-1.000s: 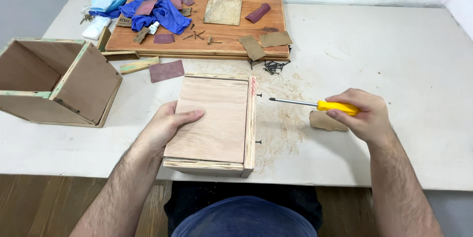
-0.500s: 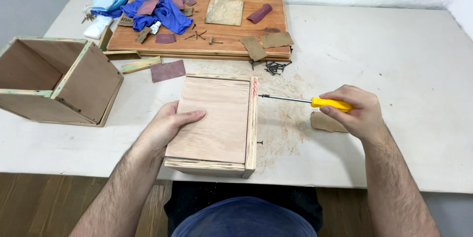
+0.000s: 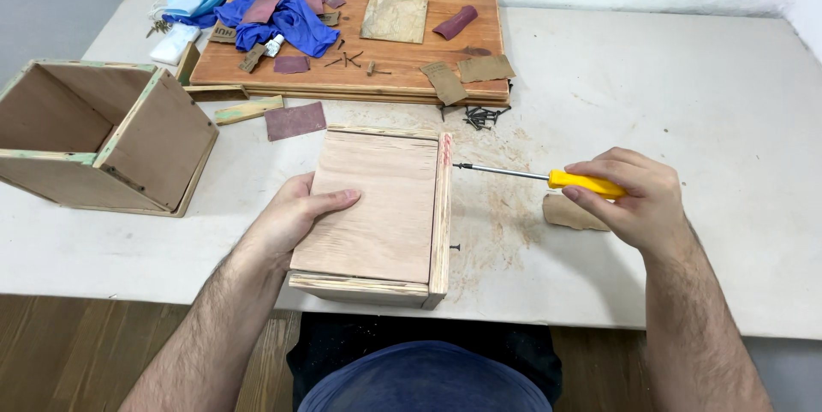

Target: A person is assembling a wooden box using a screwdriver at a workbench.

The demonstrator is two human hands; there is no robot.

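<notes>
The person's left hand (image 3: 295, 217) lies flat, fingers loose, on the top panel of a small plywood box (image 3: 381, 211) at the near edge of the white table (image 3: 685, 104). The right hand (image 3: 634, 198) is clenched around the yellow handle of a screwdriver (image 3: 548, 177), its metal tip level against the box's right side near the top corner. A second screw (image 3: 455, 247) sticks out lower on that side. Sawdust (image 3: 497, 198) dusts the table beside it, and loose dark screws (image 3: 484, 115) lie just beyond.
</notes>
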